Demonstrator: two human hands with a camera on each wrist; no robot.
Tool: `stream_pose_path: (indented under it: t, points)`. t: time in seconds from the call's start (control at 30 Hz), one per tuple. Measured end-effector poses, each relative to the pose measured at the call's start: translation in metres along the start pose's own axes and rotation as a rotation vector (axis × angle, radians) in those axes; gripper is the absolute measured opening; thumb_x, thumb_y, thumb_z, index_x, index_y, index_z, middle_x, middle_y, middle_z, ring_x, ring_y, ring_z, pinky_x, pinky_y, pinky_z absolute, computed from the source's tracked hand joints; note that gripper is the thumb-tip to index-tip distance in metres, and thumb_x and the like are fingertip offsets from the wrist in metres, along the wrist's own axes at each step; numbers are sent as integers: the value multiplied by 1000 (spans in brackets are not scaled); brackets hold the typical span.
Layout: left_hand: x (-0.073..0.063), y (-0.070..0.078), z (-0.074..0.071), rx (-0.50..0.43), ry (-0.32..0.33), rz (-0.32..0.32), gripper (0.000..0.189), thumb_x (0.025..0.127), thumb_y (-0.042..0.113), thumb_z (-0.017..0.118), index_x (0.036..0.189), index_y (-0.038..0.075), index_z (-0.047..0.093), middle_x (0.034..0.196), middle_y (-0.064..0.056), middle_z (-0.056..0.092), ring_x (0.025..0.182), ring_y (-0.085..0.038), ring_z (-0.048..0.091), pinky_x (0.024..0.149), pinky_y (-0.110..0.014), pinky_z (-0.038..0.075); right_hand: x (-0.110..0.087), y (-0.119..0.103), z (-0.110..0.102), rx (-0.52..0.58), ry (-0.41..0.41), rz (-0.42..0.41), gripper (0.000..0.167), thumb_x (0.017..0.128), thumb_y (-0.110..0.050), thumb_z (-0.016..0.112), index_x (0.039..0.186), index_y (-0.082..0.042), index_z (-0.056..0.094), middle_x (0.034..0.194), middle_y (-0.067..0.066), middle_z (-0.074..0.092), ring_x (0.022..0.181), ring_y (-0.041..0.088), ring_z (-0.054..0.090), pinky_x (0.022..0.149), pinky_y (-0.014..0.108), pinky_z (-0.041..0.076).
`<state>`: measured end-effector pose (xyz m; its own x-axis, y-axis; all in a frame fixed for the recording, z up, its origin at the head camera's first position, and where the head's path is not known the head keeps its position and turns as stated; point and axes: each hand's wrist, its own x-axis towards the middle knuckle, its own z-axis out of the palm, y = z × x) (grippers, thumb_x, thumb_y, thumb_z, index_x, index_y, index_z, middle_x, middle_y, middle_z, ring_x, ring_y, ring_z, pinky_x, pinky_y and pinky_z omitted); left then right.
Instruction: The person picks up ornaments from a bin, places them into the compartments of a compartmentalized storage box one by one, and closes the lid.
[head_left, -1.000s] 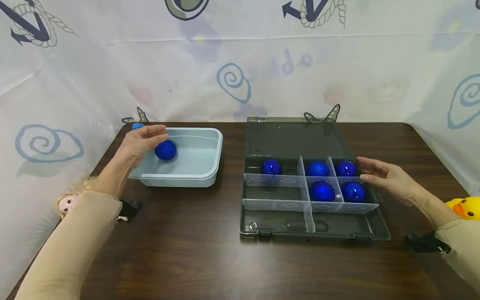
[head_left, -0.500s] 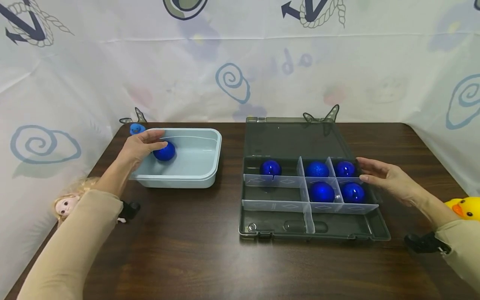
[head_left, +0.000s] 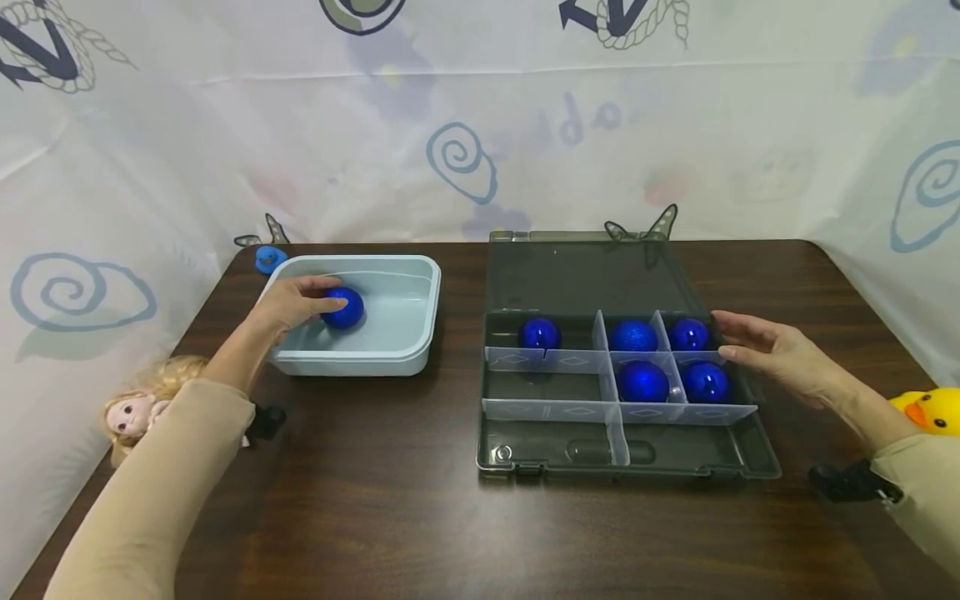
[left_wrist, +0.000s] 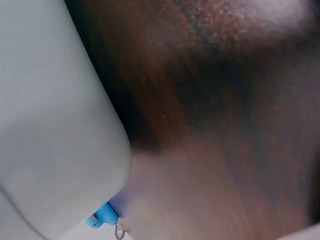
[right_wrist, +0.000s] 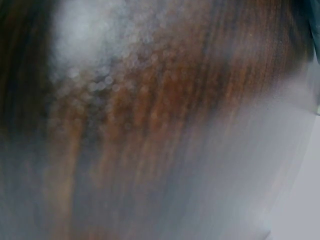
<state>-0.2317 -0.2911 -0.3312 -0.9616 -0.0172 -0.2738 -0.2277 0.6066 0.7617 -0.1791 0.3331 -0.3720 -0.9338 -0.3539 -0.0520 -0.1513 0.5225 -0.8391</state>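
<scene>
In the head view my left hand (head_left: 292, 304) reaches over the near-left rim of a pale blue plastic tray (head_left: 352, 362). Its thumb and fingers pinch a shiny dark blue ball (head_left: 345, 308) inside the tray. The left wrist view shows the tray's outer wall (left_wrist: 60, 110) but no fingers. My right hand (head_left: 780, 354) rests at the right edge of an open, smoky grey divider box (head_left: 540, 454), fingers extended and fingertips touching its side. Several blue balls sit in the box's compartments, among them a ball (head_left: 540, 333) at back left.
A small blue toy duck (head_left: 268, 259) stands behind the tray's left corner. A blond doll (head_left: 135, 412) lies under my left forearm. A yellow duck (head_left: 933, 412) sits by my right forearm. Bare brown tabletop (head_left: 390, 500) lies in front.
My left hand has come down into the tray and taken hold of the blue ball, shifting it slightly right. The right hand stays at the box's edge.
</scene>
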Motion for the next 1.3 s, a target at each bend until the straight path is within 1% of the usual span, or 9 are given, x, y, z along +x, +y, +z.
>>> stream_pose_path:
  t: [0.13,0.23,0.33,0.57,0.8,0.93,1.1,1.23,1.3]
  points:
    - [1,1,0,16,-12,-14,63,92,32,61,142,3,39,139,-22,42,101,-31,48,98,-42,42,-1,0,-1,-13,-1,10,57,96,-15,54,146,-2,29,146,22,35,106,-21,41,83,4,41]
    - [0,3,0,-15,-33,-11,66,92,33,61,144,2,35,146,-24,35,119,-39,47,104,-45,40,0,0,-1,-26,-5,21,57,97,-17,54,146,-3,29,146,27,32,106,-21,40,82,3,41]
    - [-3,11,3,-87,-59,30,65,93,31,59,144,-1,34,148,-24,32,131,-40,39,103,-45,38,0,0,-2,-23,-4,23,57,97,-17,54,146,-3,29,146,26,32,106,-21,41,82,4,42]
    - [-23,55,23,-262,-130,126,60,94,26,58,141,-3,37,145,-23,37,132,-36,40,96,-40,42,0,2,-3,-12,-7,13,57,97,-15,53,146,-3,29,147,20,34,106,-22,41,82,4,42]
    - [-45,108,72,-361,-265,196,48,93,20,60,135,1,48,142,-18,41,125,-35,48,93,-39,47,0,2,-2,5,-8,-6,56,96,-13,54,146,-2,29,147,13,38,107,-21,42,83,5,42]
    - [-55,127,109,-438,-353,192,43,93,17,60,132,3,51,135,-15,48,118,-32,54,92,-38,49,0,2,-2,-8,-6,1,56,96,-14,54,146,-3,30,147,19,36,106,-21,42,82,4,42]
    - [-64,136,149,-509,-418,172,40,92,13,62,129,2,54,130,-16,52,115,-31,56,90,-37,51,1,0,-2,-20,-7,1,56,96,-15,54,146,-4,30,146,24,34,105,-21,42,82,4,42]
    - [-68,132,171,-471,-423,185,38,89,12,65,125,2,56,125,-16,54,109,-27,59,86,-37,53,1,1,-2,-11,-3,-8,55,96,-14,54,145,-3,31,145,19,38,106,-21,43,82,4,42]
    - [-68,128,179,-406,-406,213,38,87,14,67,122,2,57,119,-16,59,101,-23,62,83,-36,54,0,1,-2,-13,-2,-7,55,96,-15,54,145,-3,31,145,19,38,105,-21,43,82,4,42]
